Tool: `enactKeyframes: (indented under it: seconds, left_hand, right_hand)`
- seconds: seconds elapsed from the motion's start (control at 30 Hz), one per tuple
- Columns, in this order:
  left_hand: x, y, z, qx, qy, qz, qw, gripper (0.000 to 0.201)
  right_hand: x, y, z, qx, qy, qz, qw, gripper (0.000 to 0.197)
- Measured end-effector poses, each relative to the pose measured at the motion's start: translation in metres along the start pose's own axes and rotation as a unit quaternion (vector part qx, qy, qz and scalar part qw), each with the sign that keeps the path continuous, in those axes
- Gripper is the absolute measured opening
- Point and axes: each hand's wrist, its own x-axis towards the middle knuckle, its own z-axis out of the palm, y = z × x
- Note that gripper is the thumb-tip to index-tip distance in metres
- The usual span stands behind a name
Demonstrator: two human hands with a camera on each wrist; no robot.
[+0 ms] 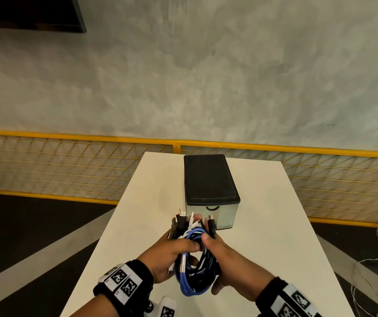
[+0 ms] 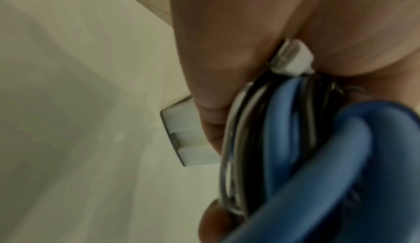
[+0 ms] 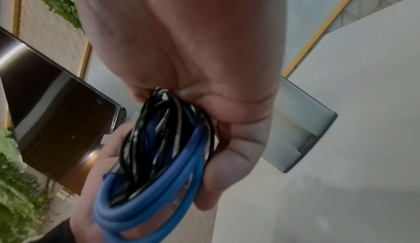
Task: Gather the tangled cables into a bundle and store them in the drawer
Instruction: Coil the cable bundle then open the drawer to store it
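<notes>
Blue, black and white cables [image 1: 193, 259] sit above a cream table [image 1: 275, 236], near a box [image 1: 208, 179] with black lid and pale translucent front, a yellow mesh fence [image 1: 69, 161], a mottled grey wall [image 1: 206, 65], and black-and-white checker-tagged wristbands [image 1: 124, 282].

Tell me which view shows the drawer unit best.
The head view: the drawer unit shows whole on the white table, black top, translucent front and handle, drawer closed, just beyond the cable bundle. The right wrist view catches only part of it past the right hand. The left wrist view shows a small corner beside the left hand.
</notes>
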Motion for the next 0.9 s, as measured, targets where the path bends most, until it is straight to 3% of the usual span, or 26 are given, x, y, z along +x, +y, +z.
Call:
enactKeyframes:
  seconds: [0.1, 0.2, 0.33, 0.6, 0.8, 0.9]
  left_hand:
    - [0.001, -0.004, 0.001, -0.032, -0.004, 0.007, 0.999, 0.049]
    - [0.002, -0.006, -0.002, -0.048, -0.011, -0.002, 0.999, 0.042]
    - [0.006, -0.010, -0.010, -0.080, 0.004, -0.029, 0.996, 0.022]
    - [0.024, -0.018, -0.012, -0.101, 0.060, -0.033, 0.993, 0.019]
    - [0.045, -0.018, -0.010, -0.144, 0.120, -0.025, 0.982, 0.038]
    - [0.054, -0.015, -0.009, -0.171, 0.134, -0.014, 0.976, 0.030]
  right_hand:
    - [0.007, 0.000, -0.001, -0.020, 0.017, 0.030, 0.999, 0.063]
    - [0.015, -0.001, 0.001, -0.016, 0.040, 0.041, 0.998, 0.056]
    - [0.022, -0.006, 0.004, 0.063, 0.041, 0.053, 0.996, 0.048]
    - [0.043, 0.000, -0.002, 0.179, -0.002, 0.072, 0.981, 0.048]
    - [0.072, 0.009, -0.029, 0.160, -0.053, 0.056, 0.984, 0.058]
    - [0.079, 0.007, -0.043, 0.051, 0.014, 0.044, 0.998, 0.054]
